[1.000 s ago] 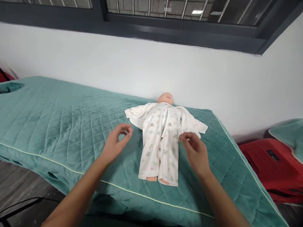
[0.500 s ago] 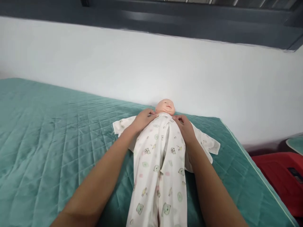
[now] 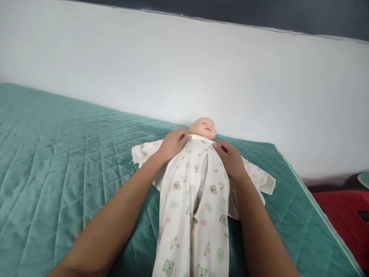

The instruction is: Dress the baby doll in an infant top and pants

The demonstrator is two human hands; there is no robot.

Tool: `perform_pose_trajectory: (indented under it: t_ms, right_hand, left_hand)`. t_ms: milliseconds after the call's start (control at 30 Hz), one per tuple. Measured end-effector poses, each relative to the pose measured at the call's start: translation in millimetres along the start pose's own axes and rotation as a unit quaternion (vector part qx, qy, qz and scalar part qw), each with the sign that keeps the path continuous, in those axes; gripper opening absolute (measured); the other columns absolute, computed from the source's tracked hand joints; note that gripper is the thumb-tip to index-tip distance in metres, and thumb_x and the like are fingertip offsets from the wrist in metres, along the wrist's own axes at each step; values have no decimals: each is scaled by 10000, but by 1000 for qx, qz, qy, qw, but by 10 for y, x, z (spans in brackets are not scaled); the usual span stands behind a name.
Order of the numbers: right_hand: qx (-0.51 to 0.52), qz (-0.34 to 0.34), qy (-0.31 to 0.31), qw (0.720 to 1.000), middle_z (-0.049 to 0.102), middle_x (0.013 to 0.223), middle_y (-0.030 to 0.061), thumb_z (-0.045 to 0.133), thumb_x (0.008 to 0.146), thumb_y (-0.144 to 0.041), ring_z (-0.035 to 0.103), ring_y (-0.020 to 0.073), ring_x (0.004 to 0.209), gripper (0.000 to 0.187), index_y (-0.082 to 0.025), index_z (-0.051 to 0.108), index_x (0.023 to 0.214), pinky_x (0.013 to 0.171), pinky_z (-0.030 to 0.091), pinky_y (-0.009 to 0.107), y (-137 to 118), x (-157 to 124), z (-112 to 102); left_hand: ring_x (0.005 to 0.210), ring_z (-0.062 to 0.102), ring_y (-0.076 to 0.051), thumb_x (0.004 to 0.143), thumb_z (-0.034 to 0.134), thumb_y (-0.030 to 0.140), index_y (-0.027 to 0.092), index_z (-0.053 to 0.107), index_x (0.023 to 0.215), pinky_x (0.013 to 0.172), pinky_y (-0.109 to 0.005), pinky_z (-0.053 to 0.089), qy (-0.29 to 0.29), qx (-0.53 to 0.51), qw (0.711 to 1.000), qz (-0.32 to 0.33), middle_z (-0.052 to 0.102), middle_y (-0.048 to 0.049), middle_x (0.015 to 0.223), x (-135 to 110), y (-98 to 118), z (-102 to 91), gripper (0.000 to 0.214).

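Note:
A baby doll (image 3: 203,127) lies on its back against the wall, its head showing above the clothes. White baby trousers (image 3: 178,200) printed with small green bears cover its front, legs stretching toward me and a slit down the middle. My left hand (image 3: 175,143) pinches their upper left corner just below the doll's head. At the upper right corner, my right hand (image 3: 229,157) has thumb and fingers closed on the same edge. Beneath them a white baby shirt (image 3: 262,179) spreads its sleeves out to both sides. The doll's body is hidden under the cloth.
A green quilted bed cover (image 3: 72,161) lies under everything, its piped edge running down on the right. A white wall (image 3: 161,69) stands right behind the doll's head. Beyond the bed's right edge is a red plastic object (image 3: 340,215), partly cut off.
My view has tipped down and come slightly nearer, so less of the dark frame above shows. Both hands keep their grip at the trousers' upper edge.

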State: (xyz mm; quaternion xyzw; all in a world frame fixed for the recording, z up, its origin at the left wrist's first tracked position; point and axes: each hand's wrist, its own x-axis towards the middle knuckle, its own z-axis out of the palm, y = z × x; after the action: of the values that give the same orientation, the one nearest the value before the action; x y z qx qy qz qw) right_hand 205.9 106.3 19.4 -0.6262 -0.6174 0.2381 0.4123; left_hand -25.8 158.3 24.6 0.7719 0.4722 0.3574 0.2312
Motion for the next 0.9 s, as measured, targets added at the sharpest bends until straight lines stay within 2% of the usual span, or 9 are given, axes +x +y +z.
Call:
perform_pose_trajectory:
  t_ms: [67,133,200,300,433,567,700,800,900]
  right_hand:
    - [-30,-3,45,999,507,668,-47,557,902,-483,437,151,689,347,-222,505,679,671,329,291,-3,29,45]
    - [-48,-6,78,996,452,633,-53,547,897,-457,390,144,657,362,-226,438,641,650,311,292,5,61,82]
    - [-37,-11,91,995,498,659,-46,559,882,-438,428,149,671,316,-230,459,666,668,336,294,32,87,107]
    - [26,-41,76,996,678,878,4,560,870,-403,587,188,826,179,-232,612,863,793,427,324,85,85,122]
    - [42,-88,35,995,733,1138,54,490,912,-406,633,255,1073,318,-251,721,1066,996,439,421,101,-33,108]
    - [70,-95,30,993,691,1319,51,510,923,-430,591,275,1247,400,-276,716,1230,1115,395,461,103,-266,92]
    - [113,-60,49,991,595,1464,42,541,927,-434,514,263,1375,482,-276,636,1372,1189,340,463,148,-566,89]
    - [68,-49,63,994,575,1483,67,531,937,-407,502,278,1387,517,-249,584,1426,1190,341,502,166,-801,87]
    - [-34,-88,52,994,556,1493,109,508,947,-344,502,311,1379,541,-225,518,1475,1160,369,551,161,-1034,93]
  left_hand:
    - [664,493,-165,955,465,362,214,480,750,660,-292,359,35,28,999,-5,554,15,684,36,-30,77,254]
    - [677,519,-174,950,482,364,213,515,767,671,-294,381,42,37,998,-9,578,11,691,60,-69,131,239]
    - [764,590,-189,942,512,381,213,588,859,728,-300,429,35,20,999,-2,656,-4,801,66,-108,159,202]
    - [1030,647,-211,965,485,346,250,659,1143,893,-323,470,19,-2,999,36,708,-28,1159,35,-135,158,267]
    - [1221,599,-245,993,416,273,351,639,1335,1040,-389,425,-34,77,994,69,650,-20,1362,-88,-97,90,415]
    - [1289,547,-267,999,432,293,367,538,1448,1084,-439,399,-39,140,986,81,594,-28,1453,-289,-106,22,467]
    - [1418,426,-257,1000,433,261,278,471,1503,1178,-435,333,-7,189,977,94,494,-73,1546,-556,-233,19,504]
    - [1505,305,-280,988,450,242,178,435,1517,1243,-467,248,4,228,968,101,390,-139,1609,-810,-296,31,534]
    - [1526,274,-296,986,455,266,149,401,1528,1253,-493,248,3,241,966,94,357,-160,1624,-1094,-271,29,557]
